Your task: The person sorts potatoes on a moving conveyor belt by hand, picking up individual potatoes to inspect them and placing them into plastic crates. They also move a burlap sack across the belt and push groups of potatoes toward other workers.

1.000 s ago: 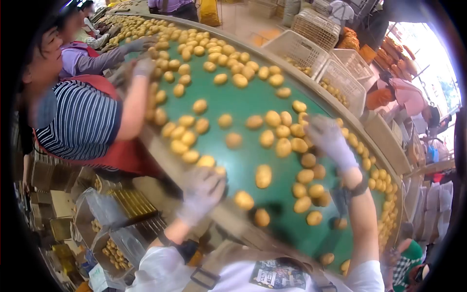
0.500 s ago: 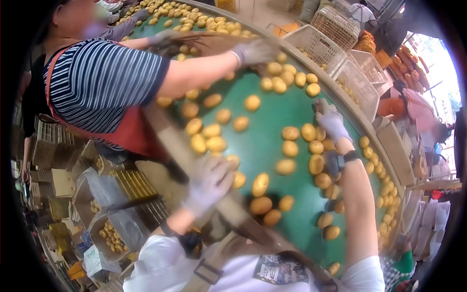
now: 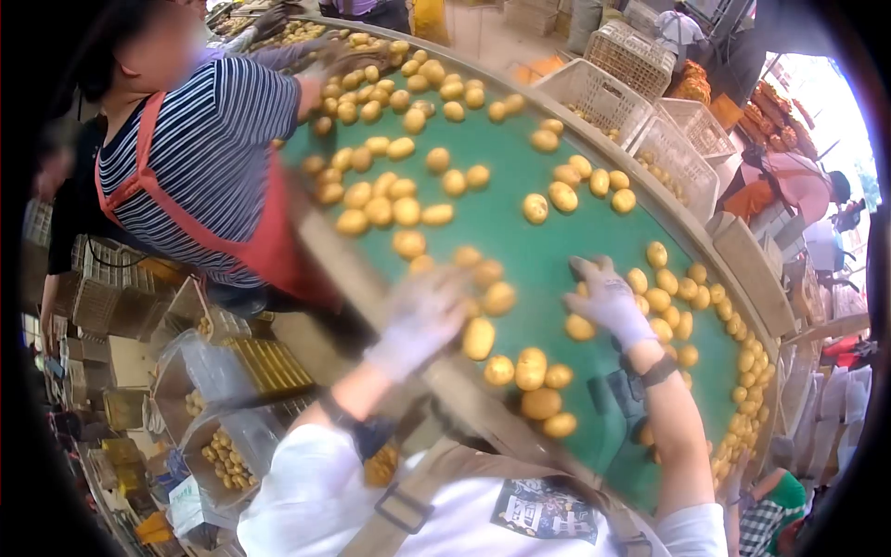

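Note:
Yellow-brown potatoes (image 3: 530, 369) lie scattered over a green sorting surface (image 3: 520, 243). My left hand (image 3: 429, 311), in a pale glove, is at the near edge beside a few potatoes (image 3: 499, 298); motion smears its fingers. Over the middle right reaches my right hand (image 3: 610, 299), also gloved, with fingers stretched out and apart. One potato (image 3: 580, 327) lies just below its palm, and a cluster of potatoes (image 3: 658, 299) sits on its outer side. Whether the palm touches any of them is hidden.
A co-worker in a striped shirt and red apron (image 3: 269, 237) stands at left, arms over the potatoes. A raised wooden rim (image 3: 650, 190) borders the far side. Beyond it stand plastic crates (image 3: 594, 97). Bags holding potatoes (image 3: 223, 459) stand at lower left.
My right hand has moved down and slightly left; my left hand has moved right and up. The co-worker's arms have drawn back toward the upper left. Potatoes have shifted across the green surface.

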### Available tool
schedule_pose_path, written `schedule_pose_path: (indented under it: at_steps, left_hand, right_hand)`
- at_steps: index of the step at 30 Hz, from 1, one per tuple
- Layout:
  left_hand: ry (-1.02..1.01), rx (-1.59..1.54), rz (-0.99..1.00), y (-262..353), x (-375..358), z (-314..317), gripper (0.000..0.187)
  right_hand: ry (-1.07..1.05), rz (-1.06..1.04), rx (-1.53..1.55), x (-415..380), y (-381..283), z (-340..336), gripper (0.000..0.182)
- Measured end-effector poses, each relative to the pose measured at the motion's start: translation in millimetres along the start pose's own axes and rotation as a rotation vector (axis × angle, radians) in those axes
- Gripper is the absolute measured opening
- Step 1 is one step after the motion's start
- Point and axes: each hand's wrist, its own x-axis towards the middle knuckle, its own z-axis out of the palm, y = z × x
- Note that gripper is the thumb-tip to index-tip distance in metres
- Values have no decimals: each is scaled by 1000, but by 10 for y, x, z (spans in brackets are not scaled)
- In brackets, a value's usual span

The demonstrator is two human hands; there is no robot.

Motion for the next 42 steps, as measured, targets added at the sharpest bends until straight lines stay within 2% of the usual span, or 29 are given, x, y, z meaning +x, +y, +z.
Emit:
schedule_pose_path:
  at_steps: [3, 5, 8, 10, 11, 12, 14, 16, 17, 20, 23, 26, 27, 28, 29, 30, 32, 33, 34, 35, 37, 38, 39, 41, 42]
  left_hand:
    - [-328, -10, 41, 38, 237, 306, 42]
    - [-551, 105, 51, 64, 370, 565, 46]
    - [-728, 193, 156, 279, 628, 504, 45]
    - [-720, 79, 135, 364, 584, 486, 49]
    - [-706, 31, 127, 390, 616, 455, 52]
    - [-622, -139, 35, 493, 652, 362, 55]
    - [-479, -484, -148, 768, 644, 208, 61]
    - [-326, -586, 143, 949, 572, 368, 65]
    - [-234, -634, 293, 1013, 552, 431, 67]
    - [-131, -588, 251, 1231, 310, 629, 67]
    - [-263, -639, 223, 1243, 122, 618, 65]
    - [-254, -365, 480, 1148, 269, 369, 52]
    - [-345, -265, 431, 1060, 310, 351, 46]
    - [-438, -158, 390, 980, 353, 335, 41]
    - [-373, -146, 348, 793, 284, 430, 40]
    - [-461, 18, 300, 702, 249, 408, 35]
    - [-357, 48, 465, 427, 106, 511, 33]
    - [-416, 61, 465, 495, 94, 526, 33]
    - [-475, 83, 456, 573, 97, 460, 32]
    - [-525, 108, 434, 638, 100, 397, 32]
    - [-572, 131, 368, 720, 142, 307, 33]
    - [-612, 147, 317, 736, 263, 400, 33]
    - [-675, 196, 324, 767, 252, 393, 42]
    - [-681, 226, 364, 838, 152, 309, 50]
    - [-663, 237, 378, 854, 121, 303, 55]
  right_hand:
    - [2, 11, 145, -185, 78, 21, 54]
    - [24, -3, 153, -351, 149, 50, 54]
    - [92, -22, 158, -561, 490, 68, 54]
    - [139, 96, 370, -794, 558, 60, 54]
    - [177, 215, 580, -877, 567, -18, 54]
    - [214, 340, 794, -960, 575, -53, 55]
    - [154, 319, 1264, -1073, 497, -40, 57]
    - [13, 396, 1761, -1166, -75, -277, 63]
    - [-179, 508, 1737, -1178, -31, -180, 68]
    - [-183, 313, 1463, -1305, 233, 385, 74]
    - [-146, 160, 1174, -1603, 508, 943, 86]
    - [125, 414, 1777, -1716, -182, -306, 79]
    - [248, 371, 1592, -1817, -150, -570, 75]
    - [464, 232, 1369, -1936, -23, -776, 71]
    - [684, 143, 1110, -2062, 106, -985, 67]
    - [839, -22, 770, -2250, 171, -1252, 63]
    - [1297, -107, -97, -2650, 287, -1786, 56]
    - [1439, -146, -354, -2821, 373, -2055, 55]
    - [1504, -135, -478, -2996, 522, -2237, 55]
    - [1546, -121, -583, -3143, 664, -2447, 54]
    - [1488, 38, -631, -3305, 1090, -2827, 53]
    - [1421, 148, -623, -3242, 1460, -3004, 53]
    - [1328, 298, -583, -3267, 1805, -3091, 52]
    - [1098, 587, -483, -3287, 2401, -3194, 52]
    - [1049, 644, -416, -3302, 2561, -3097, 51]
